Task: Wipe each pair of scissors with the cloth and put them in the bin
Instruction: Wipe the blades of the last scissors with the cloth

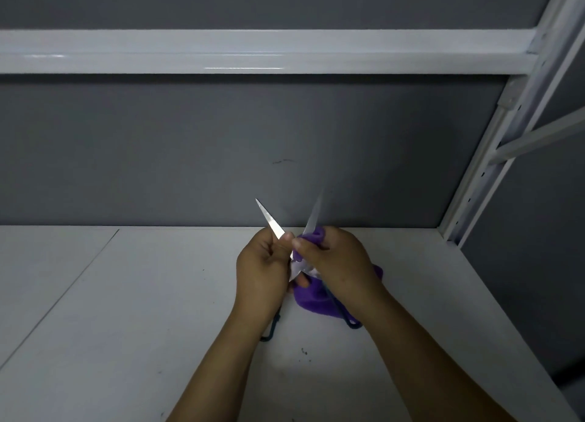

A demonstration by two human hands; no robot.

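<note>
A flat white surface (126,311) runs back to a plain grey back panel (190,152). A glossy white metal beam (253,51) crosses the panel overhead. At the right a white slotted metal upright (484,168) leans up out of the corner. A few small dark specks (304,351) mark the surface near the forearms.

Both hands meet above the middle of the surface and hide much of what they hold. The silver-bladed scissors (273,225) with black loop handles (269,331) are held there, clear of the surface, blades spread in a V pointing away from the person. One handle loop shows under each wrist.

The left hand (261,273) has its grip closed: thumb and curled fingers pinch the left blade near its base.

The right hand (340,260) is also clamped, fingers curled around the soft purple cloth (311,300). It presses a fold of cloth round the base of the right blade, which looks blurred. The rest of the cloth hangs bunched below the hands.
</note>
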